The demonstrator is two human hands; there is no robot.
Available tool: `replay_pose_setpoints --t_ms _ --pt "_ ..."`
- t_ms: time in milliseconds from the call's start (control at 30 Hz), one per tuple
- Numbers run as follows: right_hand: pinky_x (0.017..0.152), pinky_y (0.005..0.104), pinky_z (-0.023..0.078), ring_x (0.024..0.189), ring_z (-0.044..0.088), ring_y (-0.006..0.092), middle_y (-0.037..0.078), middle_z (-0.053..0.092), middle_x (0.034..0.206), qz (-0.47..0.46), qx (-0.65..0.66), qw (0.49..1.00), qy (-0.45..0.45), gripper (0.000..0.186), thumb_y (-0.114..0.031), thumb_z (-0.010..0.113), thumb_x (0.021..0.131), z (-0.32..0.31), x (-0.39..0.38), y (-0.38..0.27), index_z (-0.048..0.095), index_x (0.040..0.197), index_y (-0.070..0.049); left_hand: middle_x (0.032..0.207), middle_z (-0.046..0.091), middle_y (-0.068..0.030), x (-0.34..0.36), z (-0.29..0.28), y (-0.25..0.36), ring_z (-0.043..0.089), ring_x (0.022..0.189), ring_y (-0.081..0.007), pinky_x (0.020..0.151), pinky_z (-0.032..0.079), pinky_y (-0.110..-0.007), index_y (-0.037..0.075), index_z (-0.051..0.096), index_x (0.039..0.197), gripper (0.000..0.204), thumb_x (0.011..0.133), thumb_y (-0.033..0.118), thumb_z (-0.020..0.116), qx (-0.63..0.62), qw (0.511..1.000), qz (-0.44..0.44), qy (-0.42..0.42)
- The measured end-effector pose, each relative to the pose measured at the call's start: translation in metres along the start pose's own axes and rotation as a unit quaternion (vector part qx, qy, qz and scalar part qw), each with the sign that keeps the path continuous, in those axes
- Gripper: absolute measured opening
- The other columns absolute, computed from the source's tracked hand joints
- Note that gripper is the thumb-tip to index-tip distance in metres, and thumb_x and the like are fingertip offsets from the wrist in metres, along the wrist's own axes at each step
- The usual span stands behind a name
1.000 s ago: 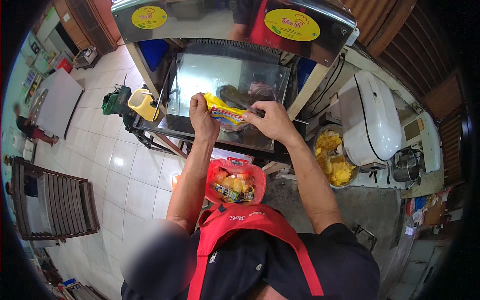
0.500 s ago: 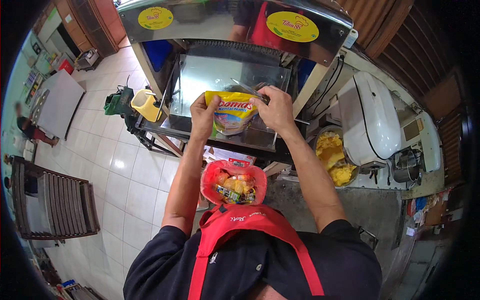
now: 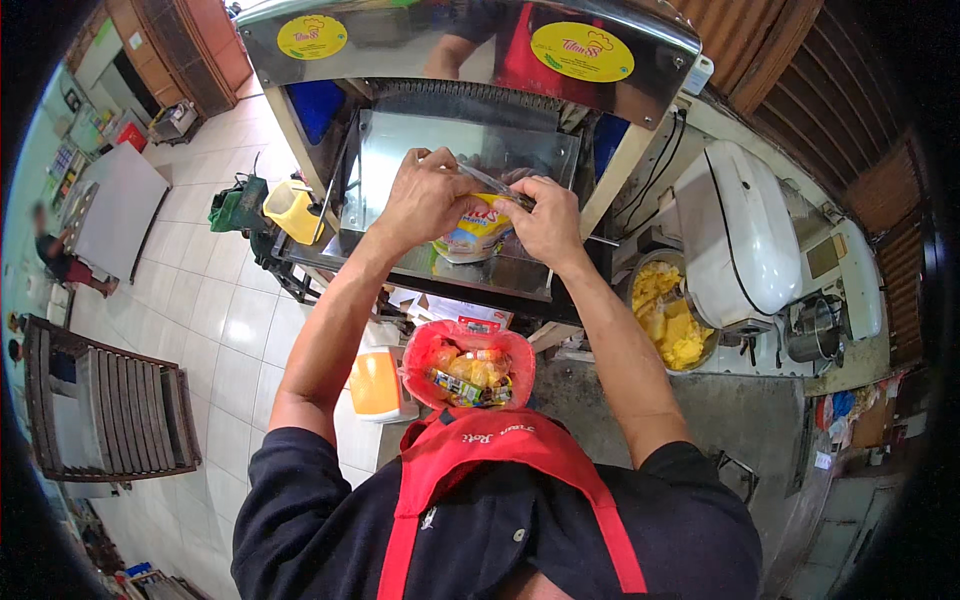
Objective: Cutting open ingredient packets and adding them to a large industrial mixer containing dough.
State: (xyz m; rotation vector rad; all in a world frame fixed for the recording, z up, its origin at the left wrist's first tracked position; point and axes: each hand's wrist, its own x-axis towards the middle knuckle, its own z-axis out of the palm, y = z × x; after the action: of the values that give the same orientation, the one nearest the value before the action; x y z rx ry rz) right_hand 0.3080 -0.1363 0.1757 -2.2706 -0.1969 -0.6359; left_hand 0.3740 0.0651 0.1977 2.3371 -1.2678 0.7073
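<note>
Over the steel machine's flat plate (image 3: pixel 390 130), I hold a yellow plastic pouch (image 3: pixel 468 243) with printed sides. My left hand (image 3: pixel 425 203) is closed at the pouch's upper left, its fingers bent over the top edge and covering part of it. A slim knife (image 3: pixel 488 181) with a shiny blade and dark handle lies slantwise along the pouch's top edge. My right hand (image 3: pixel 549 222) is closed round the handle, with its thumb against the pouch's upper right corner. Whether the blade has cut the pouch is hidden.
Below the pouch stands a red bin (image 3: pixel 412 362) of wrappers, beside an orange-and-white container (image 3: pixel 377 384). To the right are a bowl of yellow mixture (image 3: pixel 683 342) and a white mixer (image 3: pixel 738 235). A yellow tub (image 3: pixel 291 211) sits left. Another person (image 3: pixel 57 255) stands far left.
My left hand has shifted up and right, from the pouch's left side onto its top edge by the blade. The pouch is now more covered. The orange-and-white container has come into view.
</note>
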Motion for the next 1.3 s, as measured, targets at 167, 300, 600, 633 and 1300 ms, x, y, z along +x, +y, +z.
replay_pose_setpoints --t_ms 167,300,600,633,1300 --pt "0.070 0.0371 0.050 0.081 0.066 0.0290 0.015 0.068 0.088 0.017 -0.054 0.998 -0.010 0.026 -0.021 0.078 0.076 -0.005 0.003 -0.010 0.070 0.090 0.000 0.076 0.064 -0.0067 -0.010 -0.010 -0.020 0.059 0.089 -0.0216 0.082 0.042 -0.042 0.013 0.076 0.083 0.020 0.073 0.031 0.075 -0.005 1.000 -0.015 -0.019" --pt "0.069 0.0369 0.050 0.080 0.066 0.0286 0.015 0.068 0.088 0.010 -0.055 0.998 -0.008 0.027 -0.021 0.078 0.077 -0.006 0.005 -0.007 0.070 0.090 0.000 0.076 0.064 -0.0074 -0.022 -0.015 -0.033 0.060 0.084 -0.0237 0.076 0.045 -0.041 0.012 0.075 0.082 0.020 0.073 0.030 0.077 0.010 0.999 -0.031 0.008" --pt "0.070 0.0356 0.051 0.076 0.067 0.0268 0.017 0.070 0.086 0.077 -0.007 0.997 -0.011 0.031 -0.024 0.077 0.078 0.000 0.010 0.012 0.069 0.093 0.002 0.095 0.068 -0.0030 -0.064 0.078 -0.013 0.060 0.090 -0.0081 0.080 0.049 -0.025 -0.001 0.066 0.106 0.023 0.092 0.017 0.068 -0.562 0.736 -0.304 0.223" --pt "0.070 0.0356 0.051 0.076 0.067 0.0263 0.018 0.070 0.087 0.066 -0.013 0.998 -0.017 0.033 -0.025 0.077 0.079 -0.001 0.011 0.011 0.069 0.094 0.003 0.093 0.068 -0.0026 -0.064 0.084 -0.009 0.060 0.088 -0.0080 0.080 0.048 -0.025 -0.001 0.066 0.106 0.023 0.094 0.018 0.065 -0.587 0.710 -0.307 0.238" --pt "0.066 0.0337 0.048 0.071 0.059 0.0194 0.011 0.061 0.087 0.088 -0.030 0.994 -0.063 0.028 -0.017 0.073 0.081 -0.067 -0.042 0.006 0.058 0.098 0.000 0.104 0.068 -0.0078 -0.074 0.111 -0.018 0.065 0.094 -0.0150 0.085 0.053 -0.031 0.002 0.057 0.118 0.043 0.081 0.010 0.078 -0.619 0.678 -0.328 0.221"
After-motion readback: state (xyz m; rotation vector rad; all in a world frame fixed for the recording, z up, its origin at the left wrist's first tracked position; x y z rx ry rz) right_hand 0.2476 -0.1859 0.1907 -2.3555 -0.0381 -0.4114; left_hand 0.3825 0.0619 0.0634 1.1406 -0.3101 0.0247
